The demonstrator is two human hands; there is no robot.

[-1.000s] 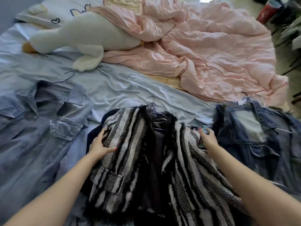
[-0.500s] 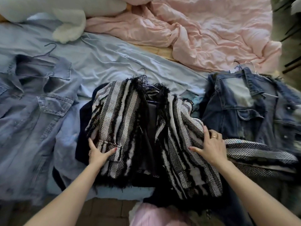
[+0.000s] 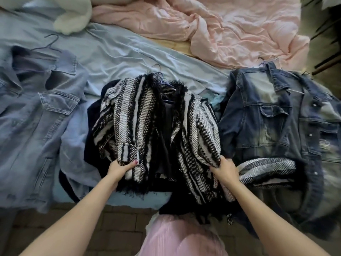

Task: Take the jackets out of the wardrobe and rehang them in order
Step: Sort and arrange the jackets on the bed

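Hands on the striped jacket now, both of them at its lower part. Left hand at about seven o'clock from the jacket's middle, fingers curled under the folded cuff, thumb pressed on top, a firm pinch on the cloth. Right hand at about five o'clock, fingers tucked under the bunched front panel and gripping it; fingertips hidden in the fabric. Jacket lies on the blue sheet at the centre of the bed, front open, on a hanger whose hook pokes out at twelve o'clock. One sleeve trails to three o'clock across the dark denim jacket, which lies just beside it. Light denim jacket out at nine o'clock, apart from the striped one, with its own hanger hook showing at the collar. Pink quilt rumpled at one o'clock, white plush toy at eleven
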